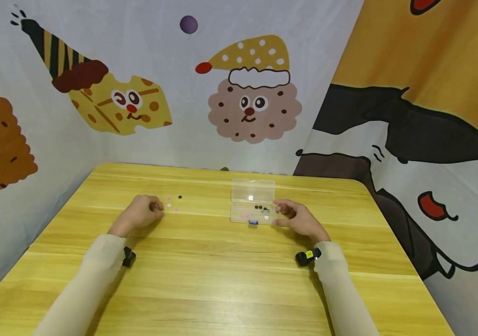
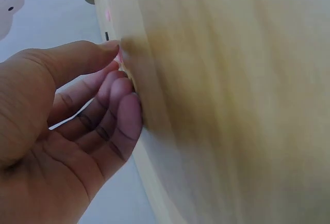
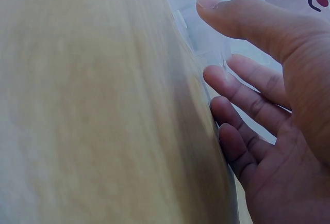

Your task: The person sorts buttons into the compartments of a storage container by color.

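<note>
In the head view my left hand (image 1: 140,212) is low over the left side of the table. Its thumb and index fingertip pinch a small pink piece (image 2: 119,57), seen in the left wrist view. Just beyond those fingertips lie a black piece (image 1: 180,197), a white one (image 1: 169,205) and pink ones (image 1: 176,210). A clear plastic box (image 1: 235,215) has its lid (image 1: 252,189) raised at the back. Black pieces (image 1: 258,207), pink pieces (image 1: 245,215) and a white ring (image 1: 266,217) are inside. Beside the box's right side, my right hand (image 1: 299,219) has its thumb and fingers spread, fingertips at the edge.
A small blue item (image 1: 253,223) shows at the box's front edge. The wooden table (image 1: 222,280) reaches back to a cartoon-printed cloth (image 1: 146,28), which also hangs at both sides. Each wrist wears a small black camera (image 1: 305,258).
</note>
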